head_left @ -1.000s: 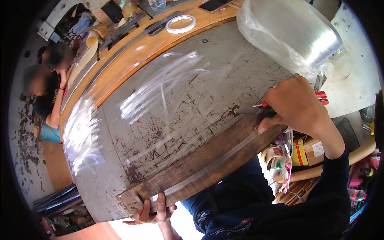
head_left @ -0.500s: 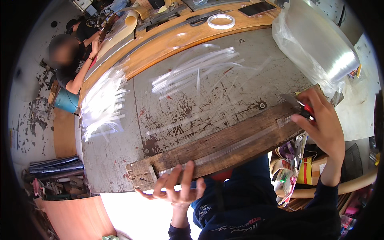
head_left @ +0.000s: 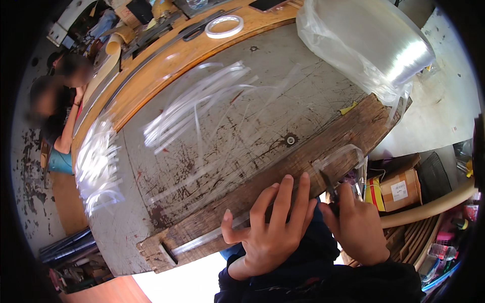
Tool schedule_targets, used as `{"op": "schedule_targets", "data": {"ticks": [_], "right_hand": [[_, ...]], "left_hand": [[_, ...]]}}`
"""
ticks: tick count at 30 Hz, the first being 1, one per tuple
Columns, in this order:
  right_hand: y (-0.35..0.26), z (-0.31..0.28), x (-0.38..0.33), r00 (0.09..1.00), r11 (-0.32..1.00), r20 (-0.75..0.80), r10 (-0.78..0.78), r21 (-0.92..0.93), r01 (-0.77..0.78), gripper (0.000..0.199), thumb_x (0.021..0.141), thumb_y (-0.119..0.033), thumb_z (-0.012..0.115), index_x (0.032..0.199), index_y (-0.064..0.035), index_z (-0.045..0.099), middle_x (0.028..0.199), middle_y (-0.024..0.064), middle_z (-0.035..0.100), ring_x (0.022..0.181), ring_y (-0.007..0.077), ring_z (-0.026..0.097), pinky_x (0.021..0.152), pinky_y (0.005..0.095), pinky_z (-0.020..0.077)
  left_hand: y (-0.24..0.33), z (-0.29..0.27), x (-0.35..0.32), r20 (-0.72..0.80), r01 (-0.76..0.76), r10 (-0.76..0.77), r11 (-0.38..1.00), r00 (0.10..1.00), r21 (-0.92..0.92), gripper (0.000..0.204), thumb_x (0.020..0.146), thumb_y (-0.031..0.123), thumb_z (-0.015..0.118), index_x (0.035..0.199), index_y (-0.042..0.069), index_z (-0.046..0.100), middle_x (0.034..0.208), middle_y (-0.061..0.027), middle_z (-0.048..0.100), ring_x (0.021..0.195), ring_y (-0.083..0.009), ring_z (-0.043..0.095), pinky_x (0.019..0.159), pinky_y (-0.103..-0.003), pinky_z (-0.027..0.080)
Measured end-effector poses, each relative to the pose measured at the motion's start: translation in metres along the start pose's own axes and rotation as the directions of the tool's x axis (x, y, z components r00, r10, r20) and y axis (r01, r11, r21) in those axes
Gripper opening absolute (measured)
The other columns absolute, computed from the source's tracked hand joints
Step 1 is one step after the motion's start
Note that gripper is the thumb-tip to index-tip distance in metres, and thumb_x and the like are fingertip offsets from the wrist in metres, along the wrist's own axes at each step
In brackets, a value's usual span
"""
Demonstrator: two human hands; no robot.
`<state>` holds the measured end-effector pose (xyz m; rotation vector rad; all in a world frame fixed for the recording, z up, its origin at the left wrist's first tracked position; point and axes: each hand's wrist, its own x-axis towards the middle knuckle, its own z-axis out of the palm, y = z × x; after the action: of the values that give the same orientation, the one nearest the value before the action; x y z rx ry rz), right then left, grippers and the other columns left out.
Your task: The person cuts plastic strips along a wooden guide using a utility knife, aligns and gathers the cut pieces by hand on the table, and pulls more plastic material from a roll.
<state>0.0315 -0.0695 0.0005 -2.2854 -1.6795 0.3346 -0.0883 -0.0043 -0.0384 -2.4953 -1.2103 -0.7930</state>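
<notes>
Left hand (head_left: 270, 227) is spread flat, pinning the clear plastic strip (head_left: 212, 237) along the near wooden edge board (head_left: 303, 156), right hand (head_left: 356, 230) clenched around small scissors (head_left: 331, 189) at its right end, so I'd keep it taut and snip square.

A cluttered workshop: scarred metal-topped workbench (head_left: 212, 151), worn wooden edge plank (head_left: 283, 177), tape roll (head_left: 224, 26), cardboard boxes (head_left: 401, 188).

We wear a dark navy long-sleeved top, its cuffs ending at our wrists. Our left hand (head_left: 270, 230) and right hand (head_left: 356, 231) are bare, without gloves, rings or a watch, and our fingernails are short.
</notes>
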Motion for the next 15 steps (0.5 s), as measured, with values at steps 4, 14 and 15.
{"op": "schedule_targets", "data": {"ticks": [4,14,15], "right_hand": [[-0.004,0.0,0.0,0.999,0.999,0.039,0.005,-0.036,-0.003,0.031,0.079,-0.024,0.061,0.086,0.0,0.043,0.057,0.0113,0.056,0.041,0.0262,0.055,0.033,0.0335,0.0414],[-0.004,-0.003,0.006,0.993,0.998,0.106,0.06,-0.005,-0.059,0.029,0.078,-0.025,0.06,0.079,-0.0037,0.041,0.057,0.0108,0.054,0.039,0.0273,0.053,0.034,0.0358,0.042],[-0.005,-0.004,0.006,0.993,0.998,0.106,0.053,-0.018,-0.052,0.029,0.078,-0.026,0.06,0.079,-0.0039,0.041,0.057,0.0108,0.054,0.039,0.0271,0.053,0.034,0.0359,0.042]], "left_hand": [[0.003,0.002,0.0,0.032,-0.012,0.012,1.0,0.999,0.017,0.027,0.078,0.044,0.054,0.099,0.03,0.065,0.093,0.0118,0.057,0.083,-0.0032,0.051,0.093,-0.052,0.01],[0.003,0.011,0.0,-0.028,-0.11,0.113,0.989,0.993,0.102,0.024,0.08,0.044,0.049,0.094,0.034,0.067,0.091,0.0095,0.053,0.086,-0.0112,0.049,0.095,-0.06,0.012],[0.002,0.011,0.0,-0.04,-0.113,0.117,0.989,0.992,0.091,0.024,0.08,0.044,0.049,0.092,0.034,0.067,0.09,0.0095,0.052,0.086,-0.0117,0.049,0.095,-0.062,0.011]]}}
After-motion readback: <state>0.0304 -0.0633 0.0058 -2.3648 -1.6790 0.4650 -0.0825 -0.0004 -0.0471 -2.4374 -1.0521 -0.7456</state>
